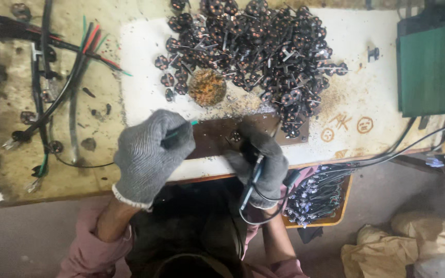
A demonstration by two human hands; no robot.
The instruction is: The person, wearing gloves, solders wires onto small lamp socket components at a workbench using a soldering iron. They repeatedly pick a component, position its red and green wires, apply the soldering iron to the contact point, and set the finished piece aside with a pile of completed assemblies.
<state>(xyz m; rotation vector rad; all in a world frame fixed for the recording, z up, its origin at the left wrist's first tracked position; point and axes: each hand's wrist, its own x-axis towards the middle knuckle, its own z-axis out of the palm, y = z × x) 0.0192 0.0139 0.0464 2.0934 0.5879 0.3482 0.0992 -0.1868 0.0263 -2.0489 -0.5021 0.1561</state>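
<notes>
The person is wearing two grey gloves, so the fingers are hidden. The left hand (150, 154) is sitting in the middle of the frame, curled tight around a thin green wire (184, 128). Only a small bit of that wire is peeking out past the glove. The right hand (261, 157) is just right of it, wrapped around a dark tool (251, 180) with a black cord hanging down. The tool's tip is hidden behind the glove.

A small round part (236, 136) is lying on one brown plate (215, 136), touching the right hand's fingertips and a little way right of the left hand. It is too small to make out well.

A big pile of round parts (263, 46) is filling the upper middle, too many to count. One rusty round pad (207, 87) is sitting below the pile. One green box (433, 67) is cut off at the upper right edge. A bunch of wires (52, 77) is lying at the upper left. One orange tray (320, 198) of wired bits is half hidden under the table (140, 51), lower right.
</notes>
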